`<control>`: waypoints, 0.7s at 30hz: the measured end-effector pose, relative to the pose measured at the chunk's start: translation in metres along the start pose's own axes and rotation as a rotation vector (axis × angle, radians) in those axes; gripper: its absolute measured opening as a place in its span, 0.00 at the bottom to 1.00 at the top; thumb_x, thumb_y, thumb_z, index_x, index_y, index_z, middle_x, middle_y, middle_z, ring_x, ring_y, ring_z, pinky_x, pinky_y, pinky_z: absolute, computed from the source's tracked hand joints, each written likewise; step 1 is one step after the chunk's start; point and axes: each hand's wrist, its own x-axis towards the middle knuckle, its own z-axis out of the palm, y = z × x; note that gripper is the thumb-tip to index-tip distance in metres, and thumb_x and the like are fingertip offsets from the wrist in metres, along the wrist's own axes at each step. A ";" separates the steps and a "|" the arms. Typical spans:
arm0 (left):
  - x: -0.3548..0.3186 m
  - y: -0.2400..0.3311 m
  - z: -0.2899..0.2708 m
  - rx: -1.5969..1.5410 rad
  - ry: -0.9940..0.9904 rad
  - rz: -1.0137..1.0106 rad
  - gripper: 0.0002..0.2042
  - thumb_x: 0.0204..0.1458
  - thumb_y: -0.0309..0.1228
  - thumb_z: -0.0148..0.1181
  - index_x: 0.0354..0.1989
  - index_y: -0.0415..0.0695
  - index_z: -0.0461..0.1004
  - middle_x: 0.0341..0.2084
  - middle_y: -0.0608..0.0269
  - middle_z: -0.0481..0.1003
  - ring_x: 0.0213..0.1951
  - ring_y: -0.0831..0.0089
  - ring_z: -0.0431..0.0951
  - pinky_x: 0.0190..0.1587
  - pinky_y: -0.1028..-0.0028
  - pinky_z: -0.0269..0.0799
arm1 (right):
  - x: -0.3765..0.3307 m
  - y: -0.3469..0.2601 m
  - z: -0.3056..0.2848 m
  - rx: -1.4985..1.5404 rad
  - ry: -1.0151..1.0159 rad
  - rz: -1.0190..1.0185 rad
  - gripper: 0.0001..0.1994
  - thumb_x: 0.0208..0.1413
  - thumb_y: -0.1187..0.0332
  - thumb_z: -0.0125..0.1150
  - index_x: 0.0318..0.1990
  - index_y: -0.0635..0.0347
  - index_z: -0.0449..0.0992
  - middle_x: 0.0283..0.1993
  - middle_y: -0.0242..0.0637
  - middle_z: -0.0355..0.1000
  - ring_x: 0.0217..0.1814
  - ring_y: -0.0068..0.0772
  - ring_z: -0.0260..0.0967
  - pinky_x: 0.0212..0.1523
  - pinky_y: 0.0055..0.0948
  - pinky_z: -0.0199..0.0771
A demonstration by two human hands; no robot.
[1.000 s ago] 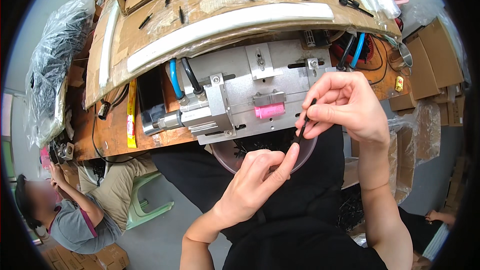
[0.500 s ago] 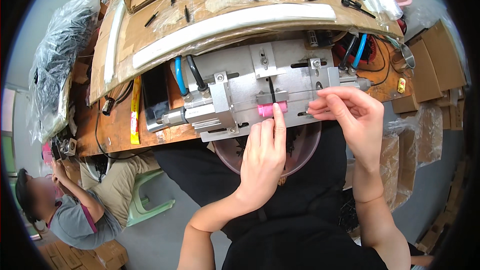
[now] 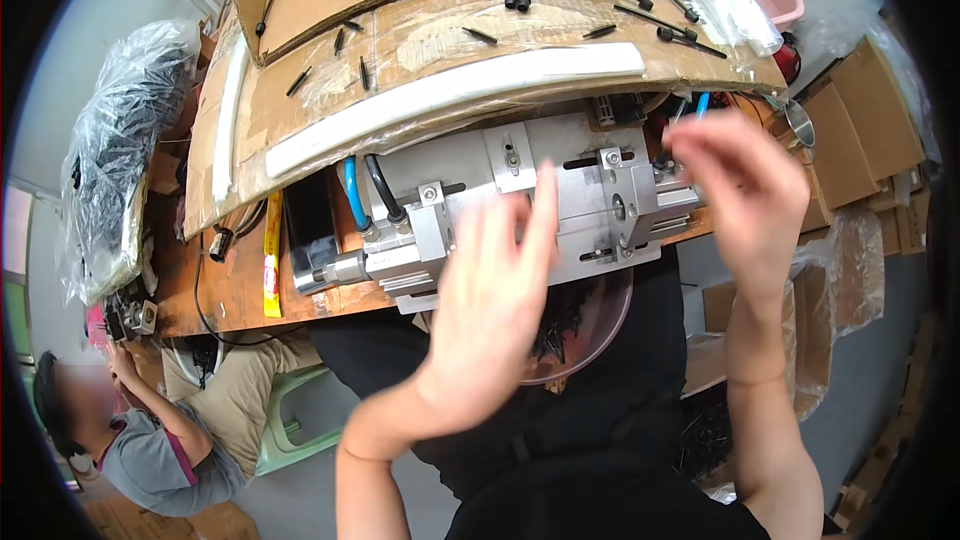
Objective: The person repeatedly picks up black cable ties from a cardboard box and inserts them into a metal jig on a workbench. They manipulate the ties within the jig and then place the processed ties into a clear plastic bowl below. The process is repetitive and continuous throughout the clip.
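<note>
My left hand (image 3: 490, 290) is over the middle of a metal clamping fixture (image 3: 585, 205), its index finger stretched out and the others partly bent. Motion blurs it, and it covers the fixture's centre; neither the pink block nor the black rod shows there now. Blurred too, my right hand (image 3: 745, 190) is raised beyond the fixture's right end block (image 3: 632, 202), fingertips drawn close together. Whether it holds anything cannot be made out. Below the fixture, a translucent bowl (image 3: 622, 315) holds black parts (image 3: 560, 330).
A cardboard sheet (image 3: 400, 55) with loose black rods (image 3: 680, 35) overhangs the fixture. Blue and black hoses (image 3: 352, 195) rise on its left. A dark phone-like slab (image 3: 312, 230) and a yellow packet (image 3: 271, 260) lie left. Another person (image 3: 165, 450) sits at far left.
My left hand has lifted off the pink block and moved left. My right hand has gone up and right. The view has shifted; the pink block and black rod are no longer visible.
</note>
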 end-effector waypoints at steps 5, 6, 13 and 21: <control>0.142 -0.065 -0.006 0.146 0.371 0.103 0.13 0.50 0.21 0.59 0.45 0.42 0.74 0.36 0.51 0.72 0.46 0.52 0.70 0.50 0.61 0.66 | 0.105 0.041 0.013 -0.398 -0.129 -0.402 0.05 0.47 0.76 0.64 0.33 0.64 0.77 0.29 0.37 0.70 0.32 0.30 0.67 0.35 0.27 0.66; 0.166 -0.090 -0.002 0.181 0.292 0.088 0.12 0.48 0.23 0.62 0.43 0.41 0.76 0.37 0.50 0.74 0.43 0.52 0.72 0.48 0.61 0.68 | 0.120 0.044 0.021 -0.415 -0.284 -0.427 0.06 0.46 0.76 0.64 0.33 0.64 0.76 0.29 0.38 0.71 0.35 0.34 0.69 0.37 0.31 0.68; 0.181 -0.107 -0.017 -0.072 0.143 0.135 0.11 0.46 0.22 0.63 0.39 0.39 0.76 0.26 0.55 0.75 0.31 0.68 0.76 0.39 0.71 0.72 | 0.129 0.043 0.022 -0.262 -0.387 -0.193 0.06 0.48 0.73 0.66 0.33 0.65 0.77 0.27 0.42 0.75 0.34 0.35 0.74 0.37 0.30 0.72; 0.014 -0.009 -0.010 -0.105 0.309 0.130 0.29 0.39 0.14 0.59 0.56 0.33 0.69 0.36 0.56 0.71 0.38 0.62 0.70 0.42 0.65 0.69 | 0.041 0.015 0.009 0.757 -0.316 0.273 0.07 0.56 0.70 0.64 0.38 0.65 0.78 0.35 0.36 0.78 0.36 0.22 0.75 0.38 0.20 0.75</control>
